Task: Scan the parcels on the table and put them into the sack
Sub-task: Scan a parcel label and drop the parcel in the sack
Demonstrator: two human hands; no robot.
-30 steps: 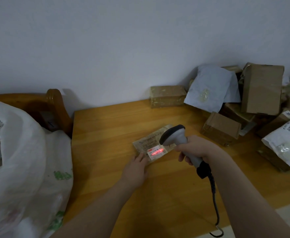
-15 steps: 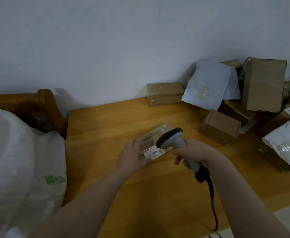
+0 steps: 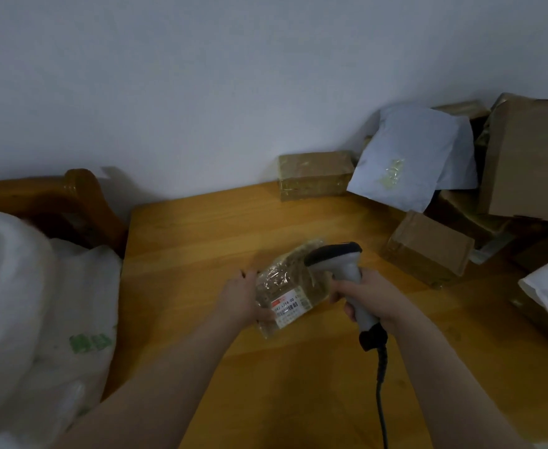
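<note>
The left grip clasped the parcel by its left edge, label up, near mid-counter. The right grip clenched the scanner. Moving the parcel to the sack at left probably required a firm hold, as the wrap looked slippery.

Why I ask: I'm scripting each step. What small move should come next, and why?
Probably carry the parcel left to the sack. The left hand grips the parcel, label up, with no scan light on the label; the right hand holds the scanner beside it, and the sack sits just left of the table.
</note>
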